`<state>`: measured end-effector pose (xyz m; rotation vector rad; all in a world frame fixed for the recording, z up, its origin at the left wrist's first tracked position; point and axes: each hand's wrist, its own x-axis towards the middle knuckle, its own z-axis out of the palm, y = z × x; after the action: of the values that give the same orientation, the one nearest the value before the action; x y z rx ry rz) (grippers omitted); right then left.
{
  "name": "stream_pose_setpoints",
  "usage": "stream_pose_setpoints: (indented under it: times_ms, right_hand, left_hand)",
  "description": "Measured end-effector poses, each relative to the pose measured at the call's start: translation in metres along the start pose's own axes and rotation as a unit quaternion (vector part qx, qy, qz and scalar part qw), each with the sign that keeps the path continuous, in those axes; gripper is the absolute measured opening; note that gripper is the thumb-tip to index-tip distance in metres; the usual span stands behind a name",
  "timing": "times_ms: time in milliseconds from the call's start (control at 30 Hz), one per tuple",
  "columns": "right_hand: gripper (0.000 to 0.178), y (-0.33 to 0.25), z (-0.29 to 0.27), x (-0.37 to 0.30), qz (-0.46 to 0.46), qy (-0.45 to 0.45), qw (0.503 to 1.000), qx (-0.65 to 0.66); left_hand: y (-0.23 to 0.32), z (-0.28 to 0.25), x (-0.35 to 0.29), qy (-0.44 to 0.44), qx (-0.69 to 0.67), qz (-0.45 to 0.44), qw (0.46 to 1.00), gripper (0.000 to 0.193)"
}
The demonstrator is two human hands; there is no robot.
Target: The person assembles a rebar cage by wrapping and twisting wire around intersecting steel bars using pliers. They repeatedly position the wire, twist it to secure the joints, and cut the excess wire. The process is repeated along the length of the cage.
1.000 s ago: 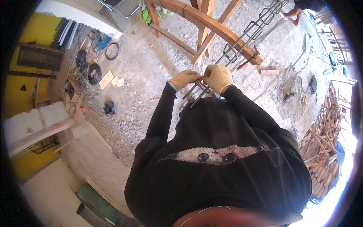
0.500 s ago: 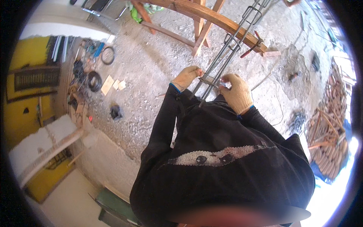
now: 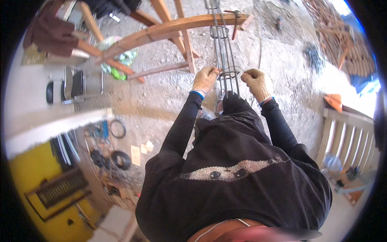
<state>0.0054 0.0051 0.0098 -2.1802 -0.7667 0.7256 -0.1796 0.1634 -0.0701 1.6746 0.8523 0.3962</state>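
Observation:
A long rebar cage (image 3: 222,48) of steel bars and bent stirrups runs away from my body, its near bar ends over my dark trousers. My left hand (image 3: 204,80), in a cream knit glove, is closed with its fingertips at the left side of a stirrup (image 3: 229,74); what they pinch is hidden. On the cage's other side, my gloved right hand (image 3: 259,84) is closed in a pinch, slightly apart from the bars. A thin wire (image 3: 238,67) curves from the stirrup to its fingertips. Red-handled pincers (image 3: 235,28) hang at the wooden beam beside the cage.
A curved-looking wooden beam (image 3: 161,31) on trestle legs supports the cage's far part. Rough gravelly ground (image 3: 161,90) lies below. Tyres (image 3: 120,160) and clutter are at left, a chair (image 3: 73,84) at far left, stacked wood (image 3: 342,36) at far right, a slatted railing (image 3: 346,133) at right.
The view has turned, so the cage now points nearly straight ahead. My right hand has moved outward from the bars, and a wire loop shows between it and the stirrup. My left hand stays at the cage.

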Motion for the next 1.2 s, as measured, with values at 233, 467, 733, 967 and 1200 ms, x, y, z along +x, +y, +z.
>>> stream_pose_setpoints:
  times_ms: [233,467,733,967,1200]
  right_hand:
    - [0.024,-0.018,-0.046,-0.04,0.079,0.036,0.976,0.201]
    - [0.017,-0.031,-0.016,-0.076,-0.176,0.02,0.983,0.053]
    - [0.02,-0.062,0.009,-0.095,-0.154,-0.056,0.972,0.168]
    - [0.015,-0.112,0.081,-0.124,0.044,0.118,0.986,0.113]
    - [0.016,-0.162,0.204,-0.122,0.196,0.308,0.912,0.186]
  left_hand:
    - [0.008,0.014,0.02,0.084,-0.126,0.032,0.988,0.022]
    - [0.073,-0.02,-0.008,-0.088,-0.19,0.023,0.978,0.027]
    - [0.117,-0.036,0.027,-0.214,-0.052,-0.008,0.975,0.027]
    - [0.1,-0.069,0.065,-0.39,0.015,0.05,0.919,0.017]
    - [0.084,-0.078,0.057,-0.515,-0.025,0.334,0.789,0.028]
